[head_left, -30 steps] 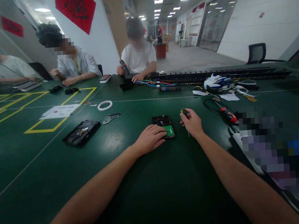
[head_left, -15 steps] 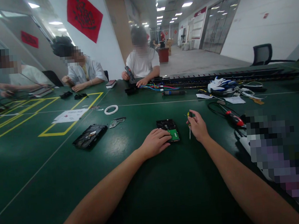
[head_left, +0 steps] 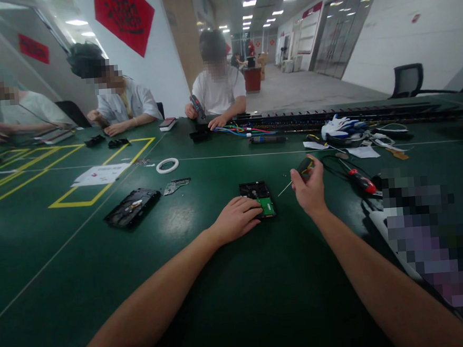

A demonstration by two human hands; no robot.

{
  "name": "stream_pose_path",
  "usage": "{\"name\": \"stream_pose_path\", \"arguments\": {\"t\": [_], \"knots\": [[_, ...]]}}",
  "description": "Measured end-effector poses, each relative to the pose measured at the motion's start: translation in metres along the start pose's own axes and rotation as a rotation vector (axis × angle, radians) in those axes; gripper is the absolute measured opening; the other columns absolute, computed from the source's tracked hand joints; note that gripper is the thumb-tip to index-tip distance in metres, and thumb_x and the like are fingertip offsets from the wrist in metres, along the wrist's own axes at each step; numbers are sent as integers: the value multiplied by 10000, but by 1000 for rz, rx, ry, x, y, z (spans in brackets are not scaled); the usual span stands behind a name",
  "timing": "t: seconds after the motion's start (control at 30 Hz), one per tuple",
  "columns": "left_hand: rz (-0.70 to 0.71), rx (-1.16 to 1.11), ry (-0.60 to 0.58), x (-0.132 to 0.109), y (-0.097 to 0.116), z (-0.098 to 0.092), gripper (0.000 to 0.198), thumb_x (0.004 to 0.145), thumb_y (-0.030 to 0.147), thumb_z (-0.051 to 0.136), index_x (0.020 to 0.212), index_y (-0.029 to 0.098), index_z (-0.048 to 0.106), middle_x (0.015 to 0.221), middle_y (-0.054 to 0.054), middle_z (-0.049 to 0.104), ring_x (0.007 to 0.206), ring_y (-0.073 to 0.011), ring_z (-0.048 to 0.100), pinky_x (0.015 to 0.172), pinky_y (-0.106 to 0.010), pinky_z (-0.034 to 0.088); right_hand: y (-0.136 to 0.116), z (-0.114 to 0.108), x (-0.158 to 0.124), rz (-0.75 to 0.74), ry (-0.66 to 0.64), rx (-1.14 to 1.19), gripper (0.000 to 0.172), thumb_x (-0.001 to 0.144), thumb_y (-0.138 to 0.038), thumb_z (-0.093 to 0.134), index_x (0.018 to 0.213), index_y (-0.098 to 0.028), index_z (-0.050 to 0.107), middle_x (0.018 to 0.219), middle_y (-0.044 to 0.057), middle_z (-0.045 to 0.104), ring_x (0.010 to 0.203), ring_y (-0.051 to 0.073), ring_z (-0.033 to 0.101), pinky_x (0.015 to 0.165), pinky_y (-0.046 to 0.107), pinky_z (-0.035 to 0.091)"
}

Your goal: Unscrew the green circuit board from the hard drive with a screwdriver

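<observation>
A hard drive (head_left: 254, 189) lies on the green table with its green circuit board (head_left: 266, 207) facing up. My left hand (head_left: 238, 219) holds it from the left, fingers laid over its near left part and hiding that edge. To the right of the drive, my right hand (head_left: 309, 186) is closed around a screwdriver (head_left: 304, 166) with a dark and yellow handle. Its thin shaft slants down and left, and the tip is apart from the drive. A second, opened drive casing (head_left: 133, 208) lies farther left, near a loose circuit board (head_left: 176, 186).
A roll of white tape (head_left: 167, 166) and a paper sheet (head_left: 100, 175) lie beyond the loose board. At right are a red-handled screwdriver (head_left: 362, 181), cables and gloves (head_left: 341, 127). Long black strips (head_left: 330, 118) run along the far side, where a person (head_left: 218, 90) holds a power tool.
The screwdriver has turned in my right hand from hanging upright to slanting down-left, and that hand has shifted slightly right. My left hand stays on the hard drive.
</observation>
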State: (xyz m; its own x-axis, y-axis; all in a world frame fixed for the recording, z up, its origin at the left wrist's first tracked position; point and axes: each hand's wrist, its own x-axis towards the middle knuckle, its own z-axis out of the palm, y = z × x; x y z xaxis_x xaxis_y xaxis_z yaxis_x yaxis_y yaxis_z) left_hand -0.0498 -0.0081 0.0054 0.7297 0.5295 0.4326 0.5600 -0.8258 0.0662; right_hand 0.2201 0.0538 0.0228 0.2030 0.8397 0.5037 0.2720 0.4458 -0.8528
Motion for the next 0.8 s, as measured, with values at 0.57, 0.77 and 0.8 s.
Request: {"name": "stream_pose_path", "arguments": {"t": [0.57,0.77,0.8], "knots": [[3,4,18,0,0,2,336,1054,386,539,1305,202,667,1337,-112,673,1235,-256,632,1107,-468,471,-24,31,-48,-251,-73,-43,727,1029,-398,556,1634,-252,179,1025,95,717,842,260,751,789,464,666],[-2,-3,15,0,0,2,335,1053,389,538,1299,203,668,1335,-108,673,1246,-257,627,1112,-469,467,-27,34,-54,-204,-147,-75,740,1038,-430,524,1650,-281,135,1021,97,707,844,284,746,814,507,665],[-4,-2,13,0,0,2,334,1052,391,540,1297,204,669,1336,-110,672,1246,-258,628,1112,-468,467,-27,34,-55,-206,-152,-78,740,1039,-436,522,1650,-283,134,1025,99,707,848,286,746,813,508,665]]}}
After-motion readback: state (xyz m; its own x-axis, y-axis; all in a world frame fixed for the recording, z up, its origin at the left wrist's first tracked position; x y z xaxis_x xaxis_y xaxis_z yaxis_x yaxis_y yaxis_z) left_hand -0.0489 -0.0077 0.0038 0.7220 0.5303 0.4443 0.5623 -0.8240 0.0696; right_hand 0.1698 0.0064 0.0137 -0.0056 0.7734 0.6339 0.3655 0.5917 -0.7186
